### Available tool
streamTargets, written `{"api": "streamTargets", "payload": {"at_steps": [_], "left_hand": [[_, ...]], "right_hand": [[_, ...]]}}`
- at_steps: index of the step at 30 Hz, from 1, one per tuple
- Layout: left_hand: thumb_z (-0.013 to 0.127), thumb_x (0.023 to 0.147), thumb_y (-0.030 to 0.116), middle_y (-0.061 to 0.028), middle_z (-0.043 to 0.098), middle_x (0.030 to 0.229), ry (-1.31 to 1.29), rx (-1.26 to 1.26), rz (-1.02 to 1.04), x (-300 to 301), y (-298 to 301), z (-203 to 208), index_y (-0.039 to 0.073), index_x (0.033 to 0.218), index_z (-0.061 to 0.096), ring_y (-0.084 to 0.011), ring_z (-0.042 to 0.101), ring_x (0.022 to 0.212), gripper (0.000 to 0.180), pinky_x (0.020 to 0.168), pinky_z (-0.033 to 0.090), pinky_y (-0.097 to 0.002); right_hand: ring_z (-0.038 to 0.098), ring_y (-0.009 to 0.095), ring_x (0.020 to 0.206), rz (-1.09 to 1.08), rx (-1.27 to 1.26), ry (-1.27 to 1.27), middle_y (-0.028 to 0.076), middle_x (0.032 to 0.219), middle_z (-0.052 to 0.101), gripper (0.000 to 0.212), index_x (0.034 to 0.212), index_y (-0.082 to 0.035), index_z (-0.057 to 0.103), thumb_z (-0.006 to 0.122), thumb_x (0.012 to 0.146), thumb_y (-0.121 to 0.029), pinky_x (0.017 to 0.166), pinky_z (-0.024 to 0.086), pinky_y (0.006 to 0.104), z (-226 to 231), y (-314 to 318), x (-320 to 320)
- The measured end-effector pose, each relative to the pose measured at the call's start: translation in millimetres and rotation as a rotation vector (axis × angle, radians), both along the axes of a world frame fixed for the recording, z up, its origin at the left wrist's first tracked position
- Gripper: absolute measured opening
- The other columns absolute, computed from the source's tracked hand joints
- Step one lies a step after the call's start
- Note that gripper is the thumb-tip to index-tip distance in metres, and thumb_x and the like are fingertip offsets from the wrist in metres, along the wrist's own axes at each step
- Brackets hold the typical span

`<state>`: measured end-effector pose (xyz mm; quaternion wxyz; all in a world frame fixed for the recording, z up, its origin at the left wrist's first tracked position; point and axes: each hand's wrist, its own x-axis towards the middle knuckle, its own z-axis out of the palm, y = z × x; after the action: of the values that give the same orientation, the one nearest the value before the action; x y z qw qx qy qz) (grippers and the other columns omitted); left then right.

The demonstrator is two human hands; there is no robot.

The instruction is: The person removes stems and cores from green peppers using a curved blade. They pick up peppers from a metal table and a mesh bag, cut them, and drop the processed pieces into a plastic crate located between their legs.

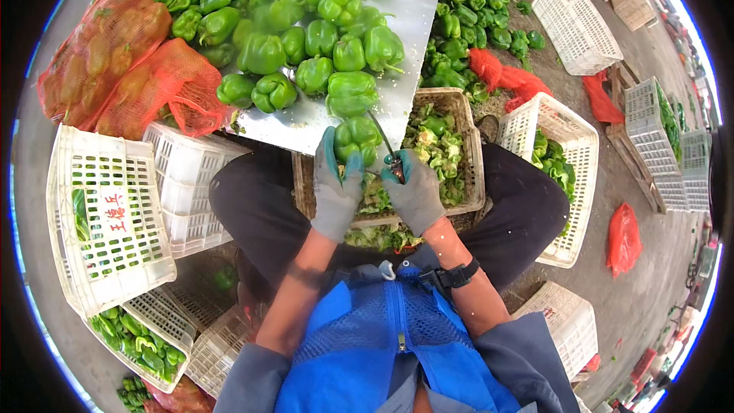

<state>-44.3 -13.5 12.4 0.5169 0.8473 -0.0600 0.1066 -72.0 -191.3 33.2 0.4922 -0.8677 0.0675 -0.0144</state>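
Observation:
A green bell pepper [358, 138] is in my left hand [339, 187], which wears a grey and green work glove. The fingers are closed around its lower left side, just off the metal table's [275, 130] front edge. My right hand [413, 187], gloved the same way, grips a small knife [393, 157] by its dark handle. Its thin blade points up and left along the pepper's right side; whether it touches the pepper I cannot tell. More green peppers [348, 92] are piled on the table just beyond my hands.
Between my knees stands a crate [475, 160] of pale green trimmings. A white crate [585, 183] with peppers is at my right, stacked white crates [115, 237] at my left. Red mesh sacks [107, 53] lie at the far left. Loose peppers [466, 8] cover the floor beyond the table.

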Motion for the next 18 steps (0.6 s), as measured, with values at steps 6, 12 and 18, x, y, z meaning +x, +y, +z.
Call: {"api": "streamTargets", "payload": {"at_steps": [6, 12, 18], "left_hand": [[0.059, 0.115, 0.038, -0.0301, 0.060, 0.149, -0.024, 0.056, 0.065, -0.1, -1.8, -14.3, -0.009, 0.162, 0.043, -0.0392, 0.060, 0.137, 0.068, 0.117, 0.047, -0.0464], [0.059, 0.113, 0.037, -0.0359, 0.059, 0.145, 0.029, 0.096, 0.014, -0.7, -2.3, -2.2, -0.011, 0.158, 0.044, -0.0526, 0.057, 0.133, 0.068, 0.117, 0.045, -0.0550], [0.062, 0.109, 0.035, -0.0365, 0.057, 0.147, 0.060, 0.237, 0.013, 2.9, -1.7, 0.0, -0.013, 0.158, 0.042, -0.0540, 0.053, 0.136, 0.072, 0.119, 0.043, -0.0563]], "right_hand": [[0.076, 0.037, 0.086, 0.085, -0.105, 0.016, 0.018, 0.091, 0.076, 0.022, 0.109, -0.005, 0.072, 0.077, 0.093, -0.018, 0.079, 0.059, 0.0481, 7.3, 4.2, -6.5], [0.076, 0.039, 0.087, 0.207, -0.249, -0.013, 0.020, 0.093, 0.076, 0.026, 0.114, -0.005, 0.068, 0.076, 0.093, -0.018, 0.080, 0.060, 0.0490, -3.9, 2.0, -0.4], [0.072, 0.049, 0.088, 0.261, -0.307, -0.010, 0.026, 0.087, 0.072, 0.033, 0.118, -0.002, 0.062, 0.074, 0.090, -0.017, 0.083, 0.057, 0.0562, -13.1, 1.1, 9.1]]}}
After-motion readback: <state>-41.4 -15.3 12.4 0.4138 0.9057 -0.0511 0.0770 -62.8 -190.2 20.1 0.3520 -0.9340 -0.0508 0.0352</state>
